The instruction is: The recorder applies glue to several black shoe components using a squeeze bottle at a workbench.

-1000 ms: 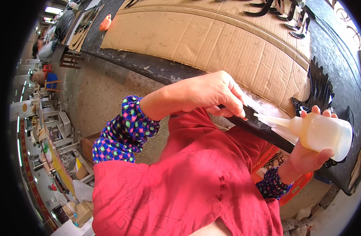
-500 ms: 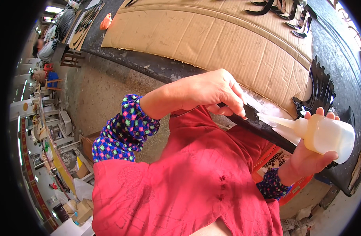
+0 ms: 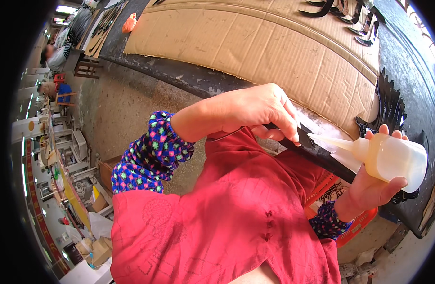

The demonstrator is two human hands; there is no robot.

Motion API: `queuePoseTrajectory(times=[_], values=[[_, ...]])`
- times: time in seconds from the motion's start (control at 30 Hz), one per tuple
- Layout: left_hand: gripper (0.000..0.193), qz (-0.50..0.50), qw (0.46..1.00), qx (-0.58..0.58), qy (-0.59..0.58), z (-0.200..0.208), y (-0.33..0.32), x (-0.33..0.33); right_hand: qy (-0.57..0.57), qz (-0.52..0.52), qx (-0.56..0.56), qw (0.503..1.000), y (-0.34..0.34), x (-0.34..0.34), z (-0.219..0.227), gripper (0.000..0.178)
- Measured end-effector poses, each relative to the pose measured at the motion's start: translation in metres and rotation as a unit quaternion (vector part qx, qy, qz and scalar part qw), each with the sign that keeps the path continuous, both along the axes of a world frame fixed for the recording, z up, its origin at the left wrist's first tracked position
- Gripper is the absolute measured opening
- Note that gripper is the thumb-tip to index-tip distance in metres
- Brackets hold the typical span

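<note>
A black strip (image 3: 327,161), pinched by the left hand (image 3: 264,111), is slanted toward the right hand (image 3: 372,189), where a bottle (image 3: 401,162) is clasped. Cardboard (image 3: 255,42) is spread over the dark surface (image 3: 179,75), beside bare floor (image 3: 118,106).

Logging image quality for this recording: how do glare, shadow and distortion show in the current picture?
Head view: strong light glares at the upper right, paling the table; in the head view, patches of light and shadow mottle the red garment, and the translucent bottle looks bright; in the head view, the cardboard has bowed edges and the corners go black.
</note>
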State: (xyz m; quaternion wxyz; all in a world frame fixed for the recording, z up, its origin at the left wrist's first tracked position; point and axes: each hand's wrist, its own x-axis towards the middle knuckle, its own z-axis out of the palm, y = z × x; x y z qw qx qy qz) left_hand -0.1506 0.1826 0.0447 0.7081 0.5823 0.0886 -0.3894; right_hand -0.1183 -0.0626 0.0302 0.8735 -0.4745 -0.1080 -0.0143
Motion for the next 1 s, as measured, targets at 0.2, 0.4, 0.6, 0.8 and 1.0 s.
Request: queuePoseTrajectory(times=[0.2, 0.4, 0.6, 0.8, 1.0], values=[[0.015, -0.004, 1.0, -0.009, 0.01, -0.0001, -0.0002, 0.0009, -0.001, -0.001, 0.003, 1.0, 0.001, 0.0003, 0.0004, 0.078], [0.015, 0.001, 1.0, -0.009, 0.02, 0.0019, 0.0006, -0.0012, 0.005, 0.017, 0.008, 1.0, 0.0028, 0.0007, -0.0007, 0.078], [0.015, -0.004, 1.0, -0.006, 0.012, -0.001, 0.0013, 0.0002, 0.006, 0.02, 0.012, 1.0, 0.0016, 0.0009, -0.0001, 0.078], [0.016, -0.005, 1.0, -0.006, 0.018, 0.0002, 0.0012, 0.0007, 0.004, 0.029, 0.02, 0.999, 0.0009, 0.001, -0.0004, 0.079], [0.011, -0.013, 1.0, -0.001, 0.012, 0.0027, 0.001, 0.0024, 0.01, 0.03, 0.024, 0.999, -0.0005, 0.001, -0.0017, 0.08]])
